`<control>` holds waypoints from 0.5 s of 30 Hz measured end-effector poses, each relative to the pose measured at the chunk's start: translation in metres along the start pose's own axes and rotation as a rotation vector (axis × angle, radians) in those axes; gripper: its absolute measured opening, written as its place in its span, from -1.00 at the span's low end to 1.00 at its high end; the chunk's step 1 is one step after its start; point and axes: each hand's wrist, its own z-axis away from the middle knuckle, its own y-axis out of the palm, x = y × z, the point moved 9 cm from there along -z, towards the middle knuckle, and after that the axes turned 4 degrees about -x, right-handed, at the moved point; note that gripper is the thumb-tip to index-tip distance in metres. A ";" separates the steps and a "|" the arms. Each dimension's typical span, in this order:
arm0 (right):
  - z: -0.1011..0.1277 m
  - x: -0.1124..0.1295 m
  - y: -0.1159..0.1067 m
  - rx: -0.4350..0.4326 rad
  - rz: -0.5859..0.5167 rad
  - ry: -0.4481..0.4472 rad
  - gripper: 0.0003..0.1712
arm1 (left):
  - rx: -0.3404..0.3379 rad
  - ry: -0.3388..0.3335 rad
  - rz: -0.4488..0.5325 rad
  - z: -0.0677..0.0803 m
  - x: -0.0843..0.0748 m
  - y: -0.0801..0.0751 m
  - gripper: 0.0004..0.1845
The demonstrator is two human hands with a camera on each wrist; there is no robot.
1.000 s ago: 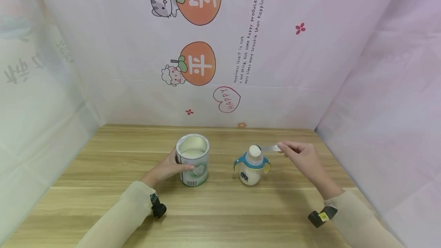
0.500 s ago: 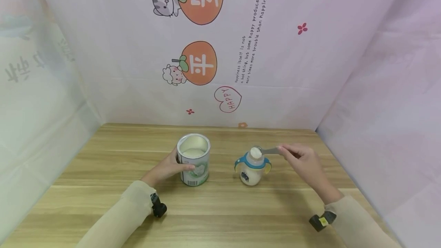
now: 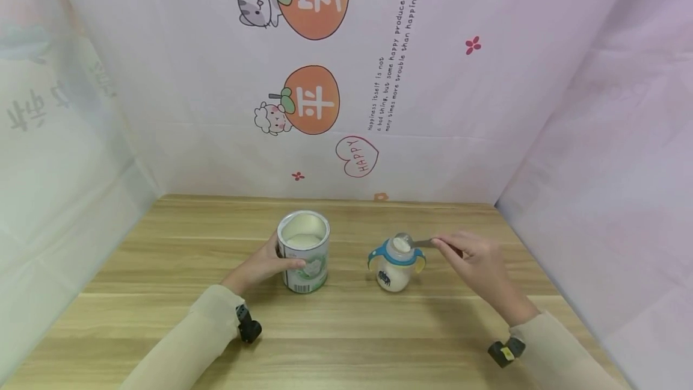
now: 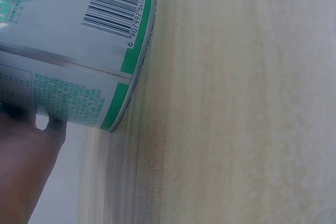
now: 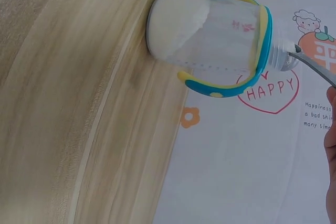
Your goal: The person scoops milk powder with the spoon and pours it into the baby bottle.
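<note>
while left hand (image 3: 258,266) grips can (image 3: 303,251) (open), spoon (image 3: 414,243) meets bottle (image 3: 395,266).

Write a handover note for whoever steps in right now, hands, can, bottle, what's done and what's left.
Left hand: grips the side of the open formula can, which stands upright on the wooden table with powder inside.
Right hand: pinches the scoop by its handle, bowl tipped at the mouth of the baby bottle.
Bottle: upright, right of the can, no lid on, white powder piled in its bottom.
Done: some powder is in the bottle.
Left: likely finish emptying this scoop; whether more scoops are needed cannot be told.
</note>
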 end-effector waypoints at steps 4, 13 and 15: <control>0.001 0.002 0.001 -0.002 0.001 -0.034 -0.84 | 0.007 0.006 0.007 0.000 0.000 0.001 0.09; 0.005 0.013 0.004 0.000 0.047 -0.152 -0.62 | 0.011 0.018 0.030 -0.001 0.003 0.001 0.07; 0.007 0.018 0.005 -0.008 0.073 -0.205 -0.62 | 0.015 0.025 0.036 -0.002 0.003 0.001 0.06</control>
